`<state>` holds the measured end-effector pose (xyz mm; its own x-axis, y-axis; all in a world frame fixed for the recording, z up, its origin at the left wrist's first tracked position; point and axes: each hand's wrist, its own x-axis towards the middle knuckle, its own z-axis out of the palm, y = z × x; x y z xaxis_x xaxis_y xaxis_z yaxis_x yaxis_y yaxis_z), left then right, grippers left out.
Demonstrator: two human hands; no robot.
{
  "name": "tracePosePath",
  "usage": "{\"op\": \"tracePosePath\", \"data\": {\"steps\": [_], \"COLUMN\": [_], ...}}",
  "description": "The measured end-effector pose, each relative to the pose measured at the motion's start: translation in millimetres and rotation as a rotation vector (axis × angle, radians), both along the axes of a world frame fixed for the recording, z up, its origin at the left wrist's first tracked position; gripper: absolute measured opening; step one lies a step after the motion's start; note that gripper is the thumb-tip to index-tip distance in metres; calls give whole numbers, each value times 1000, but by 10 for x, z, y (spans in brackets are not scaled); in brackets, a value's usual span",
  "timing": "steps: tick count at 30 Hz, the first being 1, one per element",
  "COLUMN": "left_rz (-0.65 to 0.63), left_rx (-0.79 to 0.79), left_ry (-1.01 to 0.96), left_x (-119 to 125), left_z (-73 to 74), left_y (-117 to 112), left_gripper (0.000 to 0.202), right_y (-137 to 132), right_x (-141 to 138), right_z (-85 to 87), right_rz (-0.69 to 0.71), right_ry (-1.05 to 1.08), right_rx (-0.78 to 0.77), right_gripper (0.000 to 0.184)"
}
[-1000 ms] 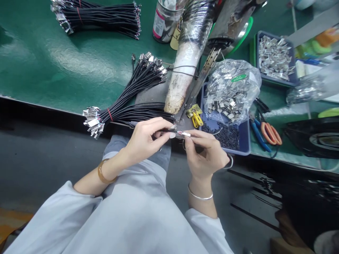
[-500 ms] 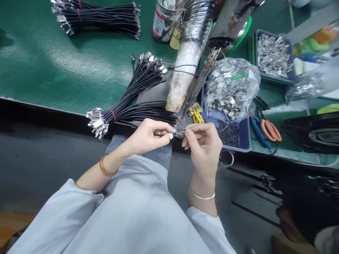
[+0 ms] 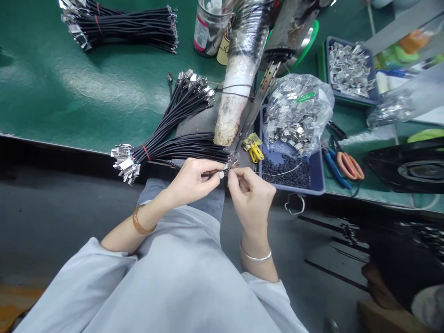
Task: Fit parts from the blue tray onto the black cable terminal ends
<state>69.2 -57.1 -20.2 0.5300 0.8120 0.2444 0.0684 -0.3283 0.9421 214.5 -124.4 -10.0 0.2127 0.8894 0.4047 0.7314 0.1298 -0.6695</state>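
My left hand pinches a thin black wire just off the bench's near edge. My right hand is closed on a small metal clip at the wire's tip, fingertips touching the left hand's. Right behind them lies a bundle of black wires tied with a red band, with metal clips at its left end. A second bundle fans out behind it toward several metal ends.
A blue tray holds small black pieces and a clear bag of metal clips. A wrapped tool column stands mid-bench. Orange-handled scissors, yellow snips, another wire bundle, a jar, a second clip tray.
My right hand has moved left and closed in on the wire tip; the clip, held out to the right a second ago, now meets the wire end. The view shifted slightly.
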Motion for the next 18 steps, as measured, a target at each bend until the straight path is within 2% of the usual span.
{"op": "tracePosePath", "data": {"steps": [2, 4, 7, 9, 12, 14, 16, 18], "left_rz": [-3, -6, 7, 16, 48, 47, -22, -130], "left_rx": [7, 13, 82, 213, 475, 540, 435, 205], "left_ry": [4, 12, 42, 59, 118, 166, 164, 122], "left_x": [-19, -41, -63, -58, -28, -11, -8, -19], "left_z": [-6, -10, -23, -36, -47, -38, -15, 15], "left_y": [-8, -20, -49, -69, -83, -65, -20, 39], "left_gripper": [24, 21, 16, 13, 22, 27, 25, 21], "right_y": [-23, -83, -130, -66, 168, 350, 493, 569], "right_x": [-13, 28, 248, 485, 848, 1011, 1084, 1082], "right_z": [12, 75, 214, 271, 244, 183, 135, 122], "right_rz": [32, -7, -267, -405, -401, -360, -316, -296], "right_ry": [76, 135, 34, -127, -268, -266, -221, -194], "right_rx": [3, 77, 201, 98, -164, -297, -378, -432], "right_gripper": [21, 22, 21, 23, 21, 17, 13, 11]}}
